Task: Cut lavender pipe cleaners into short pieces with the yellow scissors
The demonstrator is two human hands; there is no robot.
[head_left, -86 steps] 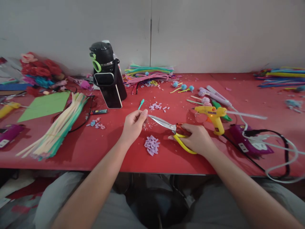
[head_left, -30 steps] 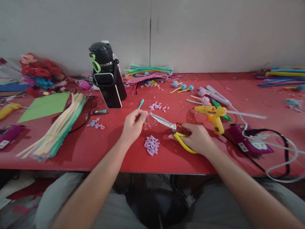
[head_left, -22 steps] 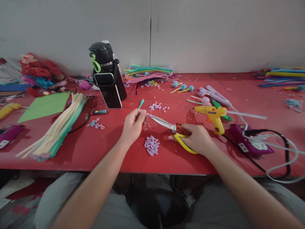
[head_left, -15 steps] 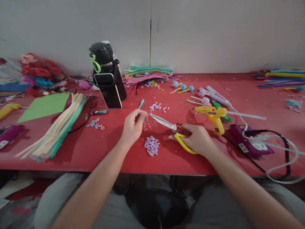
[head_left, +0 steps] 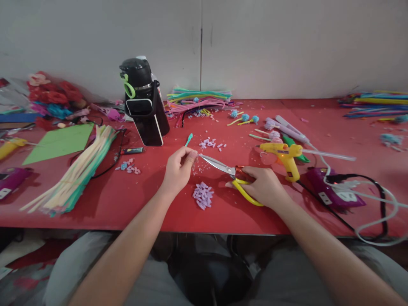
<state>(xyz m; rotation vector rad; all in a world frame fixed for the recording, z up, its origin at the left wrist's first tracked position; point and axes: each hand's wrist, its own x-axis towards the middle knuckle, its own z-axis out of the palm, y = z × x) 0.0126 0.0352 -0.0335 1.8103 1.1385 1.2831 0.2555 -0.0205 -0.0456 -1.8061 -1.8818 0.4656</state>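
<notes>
My right hand (head_left: pixel 266 185) grips scissors (head_left: pixel 219 165) by their yellow and red handles. The blades look nearly closed and their tips point left, at the fingertips of my left hand (head_left: pixel 180 168). Thumb and forefinger of that hand are pinched together; whatever sits between them is too small to make out. A thin teal stem with a knobbed end (head_left: pixel 189 138) shows just beyond the left hand, and I cannot tell whether the hand holds it. Below the scissor tips lies a heap of short lilac pieces (head_left: pixel 203 196). Behind them are more loose lilac pieces (head_left: pixel 208 143) and tiny scraps.
A black bottle (head_left: pixel 137 72) in a holder stands behind my left hand. To the left lies a bundle of cream and green pipe cleaners (head_left: pixel 79 174). A yellow glue gun (head_left: pixel 285 157) and a purple power strip (head_left: pixel 334 187) with looping cables are at the right.
Almost nothing differs. Both hands and the scissors hold nearly the same place, and the view has shifted very slightly.
</notes>
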